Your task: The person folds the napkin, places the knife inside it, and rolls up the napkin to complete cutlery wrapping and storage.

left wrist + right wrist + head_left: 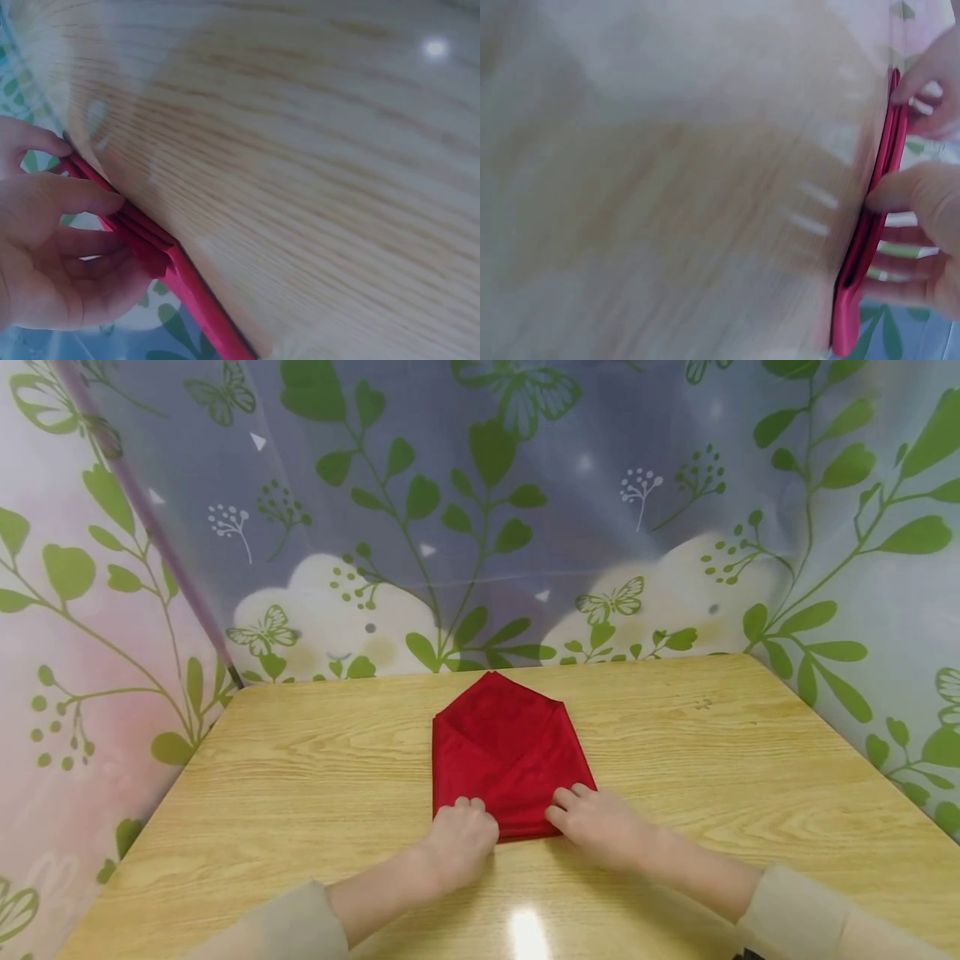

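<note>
A red cloth (502,768), folded in layers into an envelope-like shape with a pointed far end, lies flat on the wooden table. My left hand (459,842) pinches its near edge at the left corner, thumb below and fingers curled over the top. At the right corner of the same edge, my right hand (600,825) grips the fabric likewise. Both wrist views show the stacked folds of the cloth (191,289) edge-on, between thumb and fingers of the left hand (67,251) and of the right hand (930,210).
The pale wooden table (315,760) extends on all sides of the cloth. Behind it and along both sides hang printed curtains (600,527) with green leaves and butterflies, meeting the table's edges. Light glares off the tabletop near the front.
</note>
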`<state>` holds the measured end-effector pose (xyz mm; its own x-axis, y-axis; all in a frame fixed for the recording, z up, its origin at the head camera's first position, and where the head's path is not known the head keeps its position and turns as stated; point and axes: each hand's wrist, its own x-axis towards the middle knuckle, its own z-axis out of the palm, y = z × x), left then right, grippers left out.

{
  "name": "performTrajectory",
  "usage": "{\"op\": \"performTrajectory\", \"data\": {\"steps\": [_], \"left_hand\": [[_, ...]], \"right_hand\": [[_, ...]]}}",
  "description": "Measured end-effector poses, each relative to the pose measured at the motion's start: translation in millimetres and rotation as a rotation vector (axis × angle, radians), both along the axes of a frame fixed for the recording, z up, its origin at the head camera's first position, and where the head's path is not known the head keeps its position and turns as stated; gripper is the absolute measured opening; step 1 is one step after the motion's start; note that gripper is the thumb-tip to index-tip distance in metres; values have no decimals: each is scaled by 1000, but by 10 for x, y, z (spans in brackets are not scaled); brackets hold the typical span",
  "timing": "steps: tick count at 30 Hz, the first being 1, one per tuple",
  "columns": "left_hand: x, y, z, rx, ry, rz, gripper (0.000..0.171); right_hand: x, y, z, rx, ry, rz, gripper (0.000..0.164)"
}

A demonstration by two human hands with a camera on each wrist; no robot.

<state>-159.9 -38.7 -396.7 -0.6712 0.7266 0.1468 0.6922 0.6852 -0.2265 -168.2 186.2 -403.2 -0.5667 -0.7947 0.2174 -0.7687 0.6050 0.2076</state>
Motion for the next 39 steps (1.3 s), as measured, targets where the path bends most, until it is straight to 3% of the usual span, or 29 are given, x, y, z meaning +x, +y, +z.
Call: {"op": "performTrajectory", "data": {"steps": [9, 15, 19, 23, 29, 39], "left_hand": [[70, 92, 13, -42, -10, 135, 28], [30, 105, -40, -27, 39, 149, 28], [18, 102, -72, -73, 116, 135, 29], [24, 108, -108, -153, 216, 115, 29], [20, 142, -172, -167, 310, 119, 21], [-15, 107, -170, -185, 309, 91, 22]], "right_hand": [[119, -150, -15, -30, 11, -165, 17], [136, -195, -25, -74, -51, -285, 19], [122, -206, -37, -87, -93, -350, 23], [110, -207, -44, -90, -111, -363, 24], [93, -206, -69, -69, -42, -348, 23], [73, -184, -119, -32, 24, -333, 24]]}}
